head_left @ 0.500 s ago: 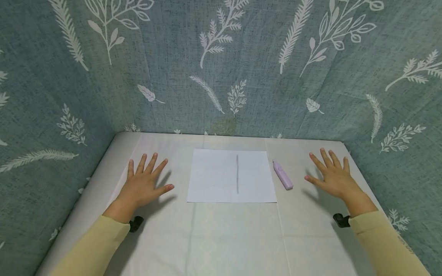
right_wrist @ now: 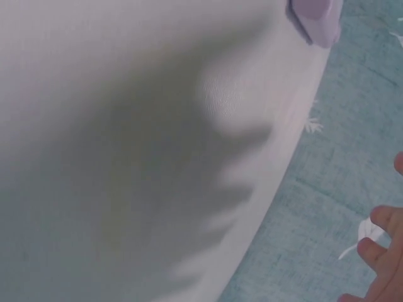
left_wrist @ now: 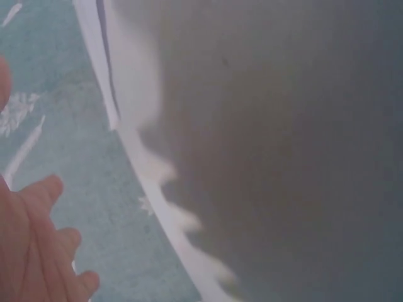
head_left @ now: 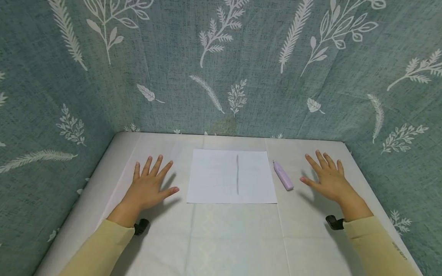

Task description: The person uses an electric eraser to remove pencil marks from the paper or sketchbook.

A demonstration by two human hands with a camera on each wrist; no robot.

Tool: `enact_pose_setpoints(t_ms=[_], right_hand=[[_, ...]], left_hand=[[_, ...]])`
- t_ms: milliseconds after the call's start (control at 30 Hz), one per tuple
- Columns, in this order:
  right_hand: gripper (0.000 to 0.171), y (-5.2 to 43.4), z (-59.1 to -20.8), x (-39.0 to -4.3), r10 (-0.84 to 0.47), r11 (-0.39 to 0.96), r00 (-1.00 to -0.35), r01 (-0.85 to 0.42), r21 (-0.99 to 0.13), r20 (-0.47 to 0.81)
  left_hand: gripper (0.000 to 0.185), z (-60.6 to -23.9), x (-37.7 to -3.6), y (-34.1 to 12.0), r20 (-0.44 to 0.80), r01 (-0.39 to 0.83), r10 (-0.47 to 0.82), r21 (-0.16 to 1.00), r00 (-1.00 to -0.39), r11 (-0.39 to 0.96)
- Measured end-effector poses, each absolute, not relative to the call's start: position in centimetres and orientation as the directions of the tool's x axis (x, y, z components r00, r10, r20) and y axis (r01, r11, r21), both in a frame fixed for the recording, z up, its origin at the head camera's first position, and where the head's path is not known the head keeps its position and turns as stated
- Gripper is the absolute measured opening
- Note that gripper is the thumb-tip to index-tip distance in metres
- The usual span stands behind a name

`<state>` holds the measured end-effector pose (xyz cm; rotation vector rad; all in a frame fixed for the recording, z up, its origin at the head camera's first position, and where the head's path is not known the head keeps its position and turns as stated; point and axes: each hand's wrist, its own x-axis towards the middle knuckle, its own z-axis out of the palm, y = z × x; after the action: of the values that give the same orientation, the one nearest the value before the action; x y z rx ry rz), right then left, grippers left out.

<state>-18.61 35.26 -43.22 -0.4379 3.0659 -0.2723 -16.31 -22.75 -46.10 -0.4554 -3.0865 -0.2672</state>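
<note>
On the remote head view I record both hands above the tabletop (head_left: 238, 237), backs upward, each casting a shadow on the white covering. The grip of the left hand (head_left: 145, 191) is spread, all fingers extended and unloaded; that of the right hand (head_left: 332, 184) is likewise. Compared with the earlier frame, both sit slightly further inward: the left has shifted toward the white sheet (head_left: 211, 176), the right toward the lilac tool (head_left: 283, 176). Both remain apart from these items.

The sheet lies flat between the hands, its position unchanged, and shows a thin grey line (head_left: 237, 174); I cannot tell whether it is drawn or a separate strip. The tool lies slanted just beside the sheet's right edge, narrow tip away from the person, also unmoved. My right wrist view shows its thick end at the top. Patterned green fabric (head_left: 165, 76) stands behind and at both sides.
</note>
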Motion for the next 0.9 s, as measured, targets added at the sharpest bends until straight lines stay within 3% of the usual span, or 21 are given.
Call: enact_pose_setpoints(t_ms=[900], right_hand=[[0.075, 31.3, -44.2, -18.5, -0.296, 0.917, -0.955, -0.283, -0.281, -0.006]], left_hand=[[0.089, -47.2, -16.3, -18.7, 0.036, 0.374, 0.376, 0.229, -0.926, 0.899]])
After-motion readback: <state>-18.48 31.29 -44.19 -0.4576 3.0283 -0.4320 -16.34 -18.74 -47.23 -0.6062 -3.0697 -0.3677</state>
